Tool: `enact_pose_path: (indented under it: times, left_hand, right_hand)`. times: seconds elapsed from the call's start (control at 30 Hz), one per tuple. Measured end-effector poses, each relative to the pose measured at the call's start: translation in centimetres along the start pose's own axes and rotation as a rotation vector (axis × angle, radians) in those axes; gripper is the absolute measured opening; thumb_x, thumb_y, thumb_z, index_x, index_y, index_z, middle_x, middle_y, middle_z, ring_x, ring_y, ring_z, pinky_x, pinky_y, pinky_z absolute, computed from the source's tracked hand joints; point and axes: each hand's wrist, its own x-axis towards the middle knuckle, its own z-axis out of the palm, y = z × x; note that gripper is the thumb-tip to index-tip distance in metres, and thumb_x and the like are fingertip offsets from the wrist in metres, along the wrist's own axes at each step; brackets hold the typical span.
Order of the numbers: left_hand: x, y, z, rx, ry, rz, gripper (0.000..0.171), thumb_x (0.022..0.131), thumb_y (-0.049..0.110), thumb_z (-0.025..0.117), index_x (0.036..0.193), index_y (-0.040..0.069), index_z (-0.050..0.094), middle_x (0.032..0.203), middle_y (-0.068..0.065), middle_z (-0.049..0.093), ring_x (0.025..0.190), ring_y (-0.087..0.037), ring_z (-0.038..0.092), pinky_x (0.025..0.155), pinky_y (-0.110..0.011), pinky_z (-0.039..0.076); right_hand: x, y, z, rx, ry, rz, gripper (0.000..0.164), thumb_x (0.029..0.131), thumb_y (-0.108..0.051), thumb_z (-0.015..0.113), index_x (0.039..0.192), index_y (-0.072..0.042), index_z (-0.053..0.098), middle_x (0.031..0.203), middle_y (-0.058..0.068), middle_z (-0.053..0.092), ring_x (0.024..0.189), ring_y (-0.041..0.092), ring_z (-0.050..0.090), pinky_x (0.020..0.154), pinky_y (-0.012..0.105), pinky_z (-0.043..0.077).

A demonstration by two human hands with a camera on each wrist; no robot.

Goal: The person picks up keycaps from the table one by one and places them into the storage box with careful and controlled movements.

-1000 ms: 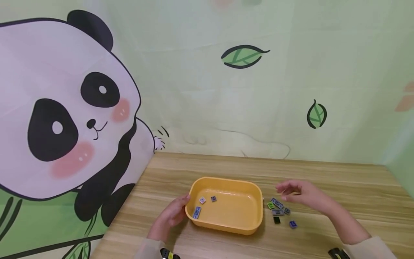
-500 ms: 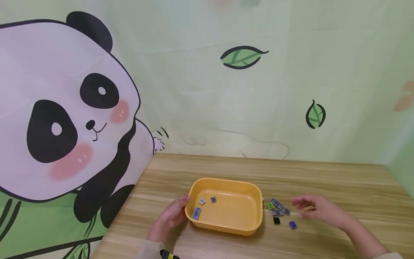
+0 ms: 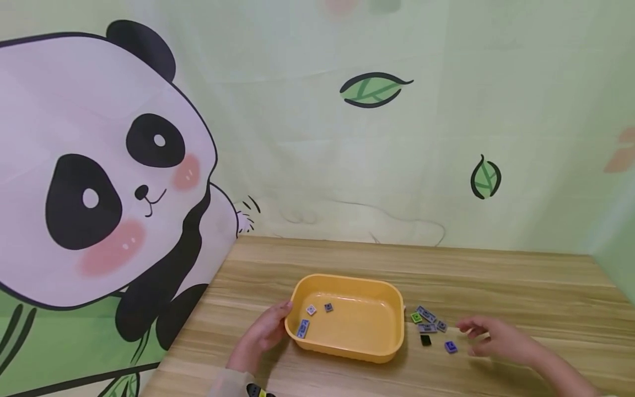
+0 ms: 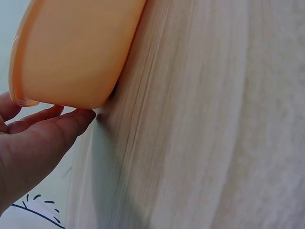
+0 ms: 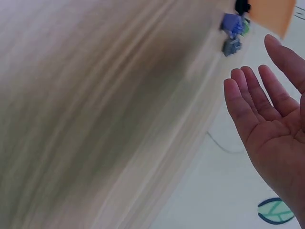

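Observation:
My left hand (image 3: 262, 333) rests against the left end of a yellow plastic bin (image 3: 347, 353). In the left wrist view its fingertips touch the outer wall, close under the rim. Inside the bin lie a white brick (image 3: 311, 310), a small dark brick (image 3: 328, 307) and a long grey-blue brick (image 3: 302, 328). My right hand (image 3: 506, 342) hovers to the right of the loose bricks, fingers loosely bent and apart, palm bare in the right wrist view. Nearest to it is a blue brick (image 3: 450, 347).
Right of the bin lie a lime green brick (image 3: 416, 317), a black brick (image 3: 425, 341), a small grey brick (image 3: 441, 326) and two long grey-blue bricks (image 3: 427, 328). A panda-print backdrop (image 3: 317, 138) rises behind the wooden table (image 3: 521, 275).
My right hand has drawn away from above the loose bricks, rightward and toward me. My left hand has stayed at the bin, and the bricks lie as before.

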Motion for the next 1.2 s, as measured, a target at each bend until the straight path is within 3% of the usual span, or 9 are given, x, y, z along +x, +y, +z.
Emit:
enact_pose_path:
  times: [0.13, 0.37, 0.47, 0.63, 0.9, 1.2]
  left_hand:
    - [0.0, 0.0, 0.1, -0.001, 0.001, -0.006, 0.058, 0.113, 0.024, 0.028, 0.154, -0.017, 0.022, 0.159, -0.035, 0.032, 0.142, -0.025, 0.042, 0.119, -0.036, 0.036]
    - [0.1, 0.2, 0.0, 0.003, 0.001, -0.01, 0.059, 0.113, 0.024, 0.029, 0.154, -0.017, 0.022, 0.159, -0.035, 0.032, 0.141, -0.025, 0.042, 0.116, -0.034, 0.039]
    - [0.1, 0.2, 0.1, 0.003, 0.003, -0.01, 0.059, 0.113, 0.024, 0.028, 0.154, -0.017, 0.021, 0.159, -0.035, 0.031, 0.142, -0.026, 0.041, 0.119, -0.038, 0.036]
    - [0.0, 0.2, 0.1, -0.001, 0.008, -0.01, 0.059, 0.113, 0.024, 0.027, 0.155, -0.017, 0.02, 0.161, -0.035, 0.029, 0.144, -0.027, 0.039, 0.123, -0.042, 0.032]
    - [0.1, 0.2, 0.0, -0.001, -0.007, 0.0, 0.059, 0.113, 0.024, 0.028, 0.154, -0.017, 0.021, 0.159, -0.035, 0.031, 0.141, -0.024, 0.043, 0.115, -0.033, 0.039]
    - [-0.1, 0.3, 0.1, -0.005, 0.006, -0.01, 0.059, 0.113, 0.023, 0.026, 0.155, -0.017, 0.018, 0.162, -0.036, 0.026, 0.148, -0.033, 0.033, 0.126, -0.05, 0.027]
  right_hand:
    - [0.3, 0.4, 0.6, -0.048, 0.016, -0.007, 0.051, 0.085, -0.008, 0.077, 0.124, 0.019, 0.058, 0.116, 0.033, 0.066, 0.093, -0.003, 0.06, 0.077, 0.02, 0.057]
    - [0.9, 0.6, 1.3, -0.072, 0.042, 0.047, 0.049, 0.081, -0.008, 0.08, 0.121, 0.013, 0.062, 0.11, 0.022, 0.07, 0.088, 0.0, 0.061, 0.076, 0.019, 0.055]
    - [1.1, 0.5, 1.4, -0.07, 0.042, 0.062, 0.049, 0.08, -0.007, 0.08, 0.121, 0.013, 0.062, 0.11, 0.02, 0.07, 0.088, 0.002, 0.061, 0.077, 0.019, 0.055]
    - [1.4, 0.6, 1.7, -0.037, 0.026, 0.045, 0.046, 0.08, -0.002, 0.079, 0.119, 0.016, 0.062, 0.107, 0.021, 0.071, 0.086, 0.0, 0.06, 0.076, 0.018, 0.055]
    - [1.9, 1.0, 2.1, -0.075, 0.043, -0.008, 0.042, 0.078, 0.001, 0.079, 0.113, 0.017, 0.064, 0.1, 0.017, 0.071, 0.081, -0.005, 0.055, 0.073, 0.018, 0.054]
    - [2.3, 1.0, 2.5, -0.08, 0.033, -0.038, 0.032, 0.077, 0.001, 0.077, 0.106, 0.012, 0.067, 0.094, 0.01, 0.07, 0.079, -0.004, 0.054, 0.07, 0.019, 0.052]
